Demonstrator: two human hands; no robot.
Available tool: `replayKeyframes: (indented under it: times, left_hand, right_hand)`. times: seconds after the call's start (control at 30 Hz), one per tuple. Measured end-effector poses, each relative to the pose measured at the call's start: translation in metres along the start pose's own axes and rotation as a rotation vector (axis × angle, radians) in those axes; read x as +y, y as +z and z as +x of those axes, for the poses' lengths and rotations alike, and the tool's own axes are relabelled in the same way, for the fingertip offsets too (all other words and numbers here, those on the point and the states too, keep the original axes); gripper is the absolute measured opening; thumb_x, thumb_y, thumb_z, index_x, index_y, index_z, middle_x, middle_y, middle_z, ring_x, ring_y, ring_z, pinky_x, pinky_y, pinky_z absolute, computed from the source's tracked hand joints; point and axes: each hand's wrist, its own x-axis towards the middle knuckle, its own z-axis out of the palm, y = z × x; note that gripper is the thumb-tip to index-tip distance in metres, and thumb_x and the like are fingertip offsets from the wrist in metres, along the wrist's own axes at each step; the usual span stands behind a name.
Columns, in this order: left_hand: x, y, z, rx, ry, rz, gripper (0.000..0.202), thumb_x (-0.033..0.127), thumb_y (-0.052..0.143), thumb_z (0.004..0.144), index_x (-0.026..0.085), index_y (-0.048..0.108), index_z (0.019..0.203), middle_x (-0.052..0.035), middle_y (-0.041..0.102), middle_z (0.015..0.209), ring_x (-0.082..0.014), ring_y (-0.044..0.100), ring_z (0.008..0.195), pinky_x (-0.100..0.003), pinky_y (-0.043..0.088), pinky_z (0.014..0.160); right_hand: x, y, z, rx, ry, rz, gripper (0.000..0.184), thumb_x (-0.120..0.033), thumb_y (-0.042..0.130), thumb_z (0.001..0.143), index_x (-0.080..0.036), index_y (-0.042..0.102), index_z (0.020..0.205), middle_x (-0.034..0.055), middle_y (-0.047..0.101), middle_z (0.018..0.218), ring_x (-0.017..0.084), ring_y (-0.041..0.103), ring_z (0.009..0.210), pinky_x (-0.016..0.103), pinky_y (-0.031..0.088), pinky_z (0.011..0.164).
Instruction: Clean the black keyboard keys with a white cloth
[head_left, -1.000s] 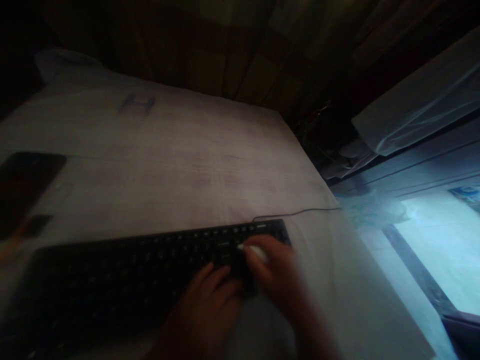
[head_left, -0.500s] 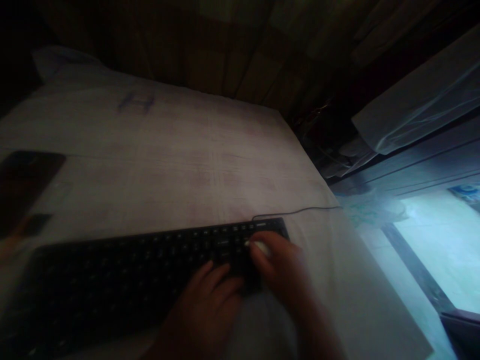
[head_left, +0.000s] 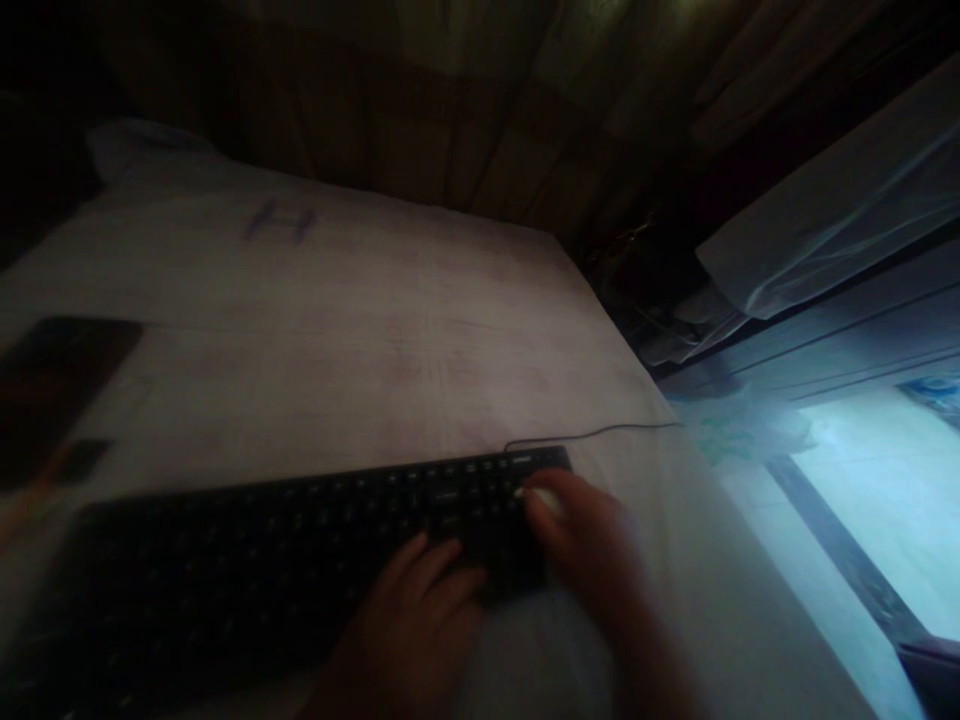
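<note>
A black computer keyboard [head_left: 300, 540] lies across the near part of the cloth-covered table, its keys dim and blurred. My left hand [head_left: 420, 610] rests on its lower edge, right of the middle, with the fingers stretched out over the keys and nothing in them. At the keyboard's right end, my right hand [head_left: 585, 530] is closed in a pinch on a small white object [head_left: 549, 500]. A pale tip of that object pokes out toward the number keys; the rest is hidden by fingers, and its kind is unclear.
A thin cable [head_left: 600, 431] runs from the keyboard's back to the table's right edge. On the left lie a dark flat object [head_left: 67, 370] and a smaller dark piece with an orange strip [head_left: 45, 475]. The table's cloth [head_left: 420, 300] bears a purple H-shaped mark.
My right hand has slid a little to the right over the keyboard's end, still pinching the white object. My left hand stays nearly in place. The view has tilted slightly.
</note>
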Motion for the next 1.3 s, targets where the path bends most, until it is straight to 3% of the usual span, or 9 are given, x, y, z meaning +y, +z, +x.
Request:
replayKeyframes:
  times: [0.2,0.4,0.53,0.63,0.67,0.7,0.83,1.03,1.3]
  left_hand:
    - [-0.001,-0.001,0.003,0.038,0.023,0.014,0.031,0.022,0.043,0.101,0.022,0.070,0.088,0.0048,0.076,0.105,-0.0143,0.062,0.115,-0.033,0.032,0.118]
    - [0.001,-0.002,0.005,0.044,0.058,0.065,0.032,0.020,0.042,0.102,0.022,0.070,0.088,0.0045,0.076,0.107,-0.0155,0.065,0.110,-0.035,0.042,0.111]
    - [-0.005,-0.013,0.007,0.070,0.067,0.096,0.028,0.020,0.043,0.100,0.024,0.070,0.091,0.0041,0.076,0.106,-0.0152,0.065,0.111,-0.035,0.038,0.112]
    - [-0.026,-0.037,0.006,0.021,0.107,0.237,0.028,0.037,0.047,0.099,0.023,0.070,0.106,0.0005,0.075,0.114,-0.0189,0.062,0.117,-0.038,0.028,0.118]
    - [-0.035,-0.047,0.005,-0.124,0.200,0.337,0.041,0.048,0.048,0.096,0.020,0.066,0.120,-0.0029,0.071,0.126,-0.0217,0.060,0.121,-0.039,0.024,0.119]
    - [-0.044,-0.057,0.003,-0.191,0.212,0.423,0.054,0.058,0.049,0.093,0.018,0.062,0.127,-0.0071,0.067,0.133,-0.0251,0.058,0.124,-0.041,0.021,0.120]
    - [-0.066,-0.077,-0.013,-0.197,0.148,0.531,0.078,0.073,0.043,0.086,0.018,0.054,0.139,-0.0161,0.057,0.144,-0.0338,0.050,0.133,-0.050,0.016,0.120]
    - [-0.055,-0.067,-0.027,-0.257,-0.105,0.486,0.078,0.076,0.041,0.086,0.020,0.057,0.138,-0.0189,0.047,0.152,-0.0371,0.039,0.142,-0.058,0.020,0.118]
    - [-0.063,-0.066,-0.033,-0.269,-0.036,0.486,0.082,0.071,0.046,0.086,0.021,0.040,0.151,-0.0186,0.039,0.157,-0.0381,0.039,0.142,-0.058,0.021,0.117]
  right_hand:
    - [0.000,0.000,-0.001,0.012,0.000,0.040,0.022,-0.027,0.049,0.086,-0.021,0.070,0.087,0.0070,0.076,0.084,0.023,0.071,0.075,0.035,0.052,0.069]
    - [-0.012,-0.002,0.009,0.119,-0.039,0.161,0.021,-0.029,0.051,0.087,-0.021,0.070,0.089,0.0064,0.075,0.085,0.023,0.071,0.079,0.035,0.054,0.075]
    - [-0.019,-0.001,0.021,0.111,-0.076,0.156,0.021,-0.028,0.051,0.087,-0.021,0.070,0.089,0.0064,0.075,0.087,0.023,0.071,0.080,0.035,0.053,0.074]
    - [-0.020,0.002,0.026,0.089,-0.072,0.097,0.020,-0.024,0.052,0.087,-0.020,0.071,0.088,0.0067,0.076,0.087,0.023,0.071,0.079,0.035,0.053,0.072]
    - [-0.020,0.004,0.026,0.084,-0.077,0.077,0.019,-0.023,0.052,0.087,-0.020,0.071,0.088,0.0069,0.076,0.086,0.023,0.071,0.079,0.034,0.052,0.072]
    - [-0.020,0.005,0.026,0.082,-0.087,0.062,0.019,-0.022,0.052,0.087,-0.020,0.071,0.089,0.0070,0.076,0.087,0.023,0.071,0.079,0.034,0.052,0.072]
    - [-0.018,0.010,0.026,0.081,-0.149,0.024,0.018,-0.020,0.052,0.088,-0.020,0.071,0.090,0.0064,0.076,0.089,0.022,0.071,0.081,0.032,0.052,0.072]
    - [-0.014,0.012,0.023,0.087,-0.239,-0.026,0.016,-0.015,0.055,0.085,-0.020,0.070,0.091,0.0051,0.075,0.086,0.021,0.071,0.076,0.030,0.052,0.067]
    - [-0.013,0.012,0.019,0.059,-0.244,0.008,0.016,-0.015,0.054,0.085,-0.019,0.069,0.087,0.0054,0.074,0.084,0.021,0.070,0.073,0.031,0.052,0.066]
